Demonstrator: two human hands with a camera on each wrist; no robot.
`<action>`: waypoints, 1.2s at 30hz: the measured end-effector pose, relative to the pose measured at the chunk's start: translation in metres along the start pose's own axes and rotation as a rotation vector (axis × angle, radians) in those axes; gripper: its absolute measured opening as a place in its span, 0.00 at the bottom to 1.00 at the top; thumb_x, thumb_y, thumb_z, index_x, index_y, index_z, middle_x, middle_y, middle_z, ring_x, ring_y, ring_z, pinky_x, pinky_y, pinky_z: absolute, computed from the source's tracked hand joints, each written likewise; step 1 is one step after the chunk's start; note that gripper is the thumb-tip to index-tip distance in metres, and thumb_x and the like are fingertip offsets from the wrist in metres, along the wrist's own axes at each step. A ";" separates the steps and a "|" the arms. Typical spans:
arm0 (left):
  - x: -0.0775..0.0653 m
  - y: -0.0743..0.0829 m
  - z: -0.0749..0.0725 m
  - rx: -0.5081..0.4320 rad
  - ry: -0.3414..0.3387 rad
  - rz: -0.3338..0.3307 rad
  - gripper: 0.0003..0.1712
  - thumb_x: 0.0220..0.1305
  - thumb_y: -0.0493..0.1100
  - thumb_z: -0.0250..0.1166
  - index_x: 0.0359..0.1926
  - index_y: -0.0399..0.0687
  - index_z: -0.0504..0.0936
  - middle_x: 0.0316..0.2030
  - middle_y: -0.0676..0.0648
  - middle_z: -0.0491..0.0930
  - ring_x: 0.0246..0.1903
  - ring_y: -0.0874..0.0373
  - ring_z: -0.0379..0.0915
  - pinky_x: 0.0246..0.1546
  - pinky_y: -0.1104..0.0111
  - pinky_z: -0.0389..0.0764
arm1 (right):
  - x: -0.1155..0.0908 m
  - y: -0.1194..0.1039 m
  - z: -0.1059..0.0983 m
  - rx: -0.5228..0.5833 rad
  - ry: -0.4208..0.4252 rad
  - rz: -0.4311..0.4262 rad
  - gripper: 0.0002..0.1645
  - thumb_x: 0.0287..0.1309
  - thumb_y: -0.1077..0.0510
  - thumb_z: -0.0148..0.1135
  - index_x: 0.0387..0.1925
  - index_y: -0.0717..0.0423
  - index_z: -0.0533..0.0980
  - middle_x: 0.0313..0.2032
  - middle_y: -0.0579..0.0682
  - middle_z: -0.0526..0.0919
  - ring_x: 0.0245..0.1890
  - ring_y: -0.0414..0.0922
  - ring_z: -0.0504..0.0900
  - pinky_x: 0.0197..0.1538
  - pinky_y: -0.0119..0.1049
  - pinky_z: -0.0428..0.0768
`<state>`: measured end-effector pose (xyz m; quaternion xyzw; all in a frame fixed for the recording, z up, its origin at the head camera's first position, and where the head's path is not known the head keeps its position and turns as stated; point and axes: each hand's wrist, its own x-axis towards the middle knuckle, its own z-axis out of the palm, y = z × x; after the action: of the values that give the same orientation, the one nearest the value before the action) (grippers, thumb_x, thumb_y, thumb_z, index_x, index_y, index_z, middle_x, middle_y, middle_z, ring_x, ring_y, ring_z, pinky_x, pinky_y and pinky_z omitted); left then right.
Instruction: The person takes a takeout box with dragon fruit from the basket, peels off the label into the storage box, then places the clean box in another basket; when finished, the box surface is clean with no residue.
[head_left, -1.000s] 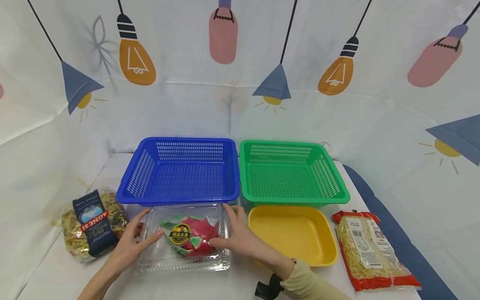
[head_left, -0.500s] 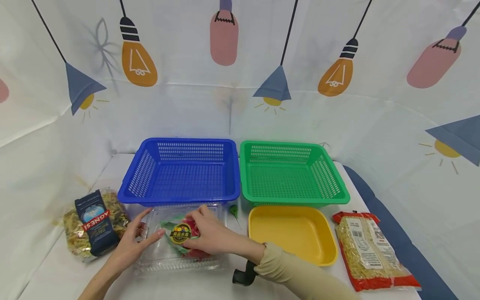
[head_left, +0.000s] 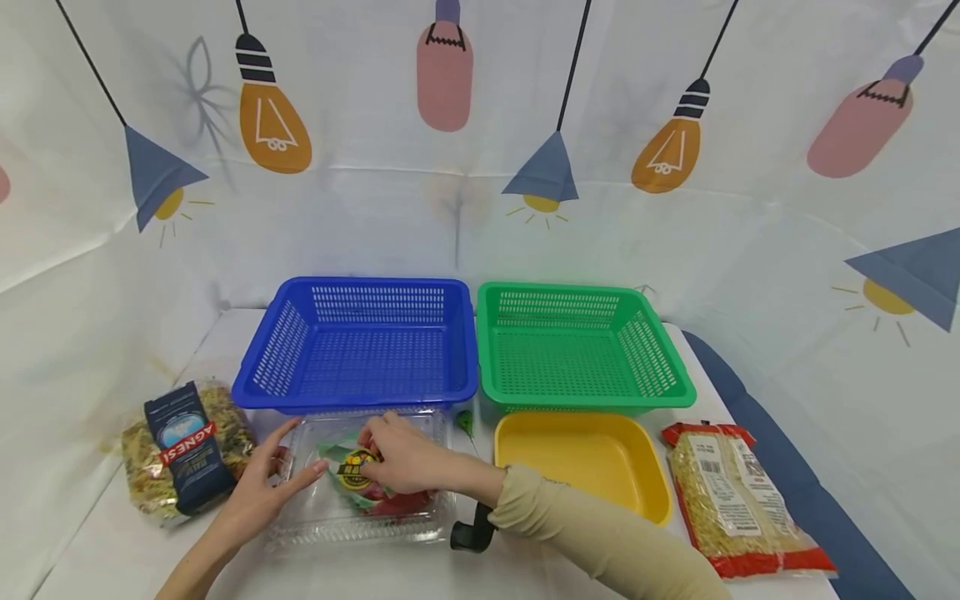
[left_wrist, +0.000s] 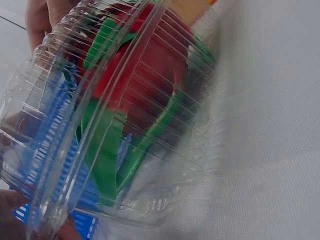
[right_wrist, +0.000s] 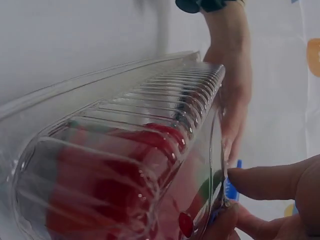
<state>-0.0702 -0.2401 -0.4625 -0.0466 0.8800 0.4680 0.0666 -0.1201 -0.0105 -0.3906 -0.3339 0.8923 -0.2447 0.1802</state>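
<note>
A clear plastic clamshell box [head_left: 315, 517] holds a red and green dragon fruit [head_left: 408, 502] under its lid. A round black and yellow sticker [head_left: 352, 468] lies on the lid, partly covered by my right hand [head_left: 405, 454]. That hand's curled fingertips and thumb sit at the sticker, close together against the lid in the right wrist view; I cannot tell whether they pinch its edge. My left hand [head_left: 262, 492] steadies the box at its left side, thumb over the lid and fingers along the edge. Through the ribbed wall the left wrist view shows the fruit [left_wrist: 142, 75].
Behind the box stand a blue basket [head_left: 247, 379] and a green basket [head_left: 678, 379]. A yellow tray [head_left: 652, 475] sits to the right, beyond it a red-edged pasta bag [head_left: 738, 500]. An AGNESI pasta bag [head_left: 187, 446] lies left. A small green stemmed item [head_left: 466, 422] rests beside the box.
My right hand has moved left from the box's right edge onto the lid at the sticker, uncovering the small green item. The left hand stays at the box's left side.
</note>
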 end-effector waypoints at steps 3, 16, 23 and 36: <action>0.001 -0.001 0.001 0.002 0.001 0.002 0.49 0.68 0.54 0.65 0.79 0.45 0.48 0.47 0.39 0.59 0.39 0.51 0.58 0.36 0.60 0.63 | 0.001 0.000 0.001 -0.014 0.022 -0.004 0.12 0.65 0.59 0.63 0.49 0.55 0.77 0.37 0.43 0.75 0.36 0.34 0.69 0.40 0.24 0.69; 0.003 -0.002 0.001 -0.007 -0.015 0.005 0.49 0.69 0.53 0.64 0.79 0.45 0.47 0.43 0.41 0.57 0.35 0.54 0.56 0.32 0.61 0.60 | 0.002 0.000 0.002 0.049 0.064 0.044 0.07 0.65 0.60 0.63 0.44 0.56 0.81 0.31 0.41 0.79 0.32 0.31 0.72 0.38 0.22 0.71; 0.001 -0.004 -0.002 0.022 -0.019 -0.012 0.49 0.70 0.54 0.63 0.80 0.47 0.46 0.44 0.42 0.58 0.35 0.55 0.57 0.32 0.61 0.61 | 0.001 -0.001 0.000 0.137 0.049 0.037 0.07 0.66 0.61 0.63 0.42 0.59 0.83 0.27 0.41 0.81 0.25 0.31 0.71 0.32 0.22 0.71; 0.003 -0.006 -0.001 0.025 -0.020 0.003 0.49 0.70 0.53 0.63 0.79 0.45 0.45 0.48 0.39 0.60 0.39 0.53 0.60 0.35 0.62 0.64 | 0.002 0.012 -0.004 0.303 0.037 0.028 0.04 0.67 0.59 0.62 0.38 0.57 0.79 0.30 0.42 0.79 0.29 0.31 0.72 0.35 0.23 0.72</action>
<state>-0.0725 -0.2441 -0.4675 -0.0398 0.8851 0.4575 0.0750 -0.1293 -0.0028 -0.3946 -0.2857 0.8529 -0.3802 0.2153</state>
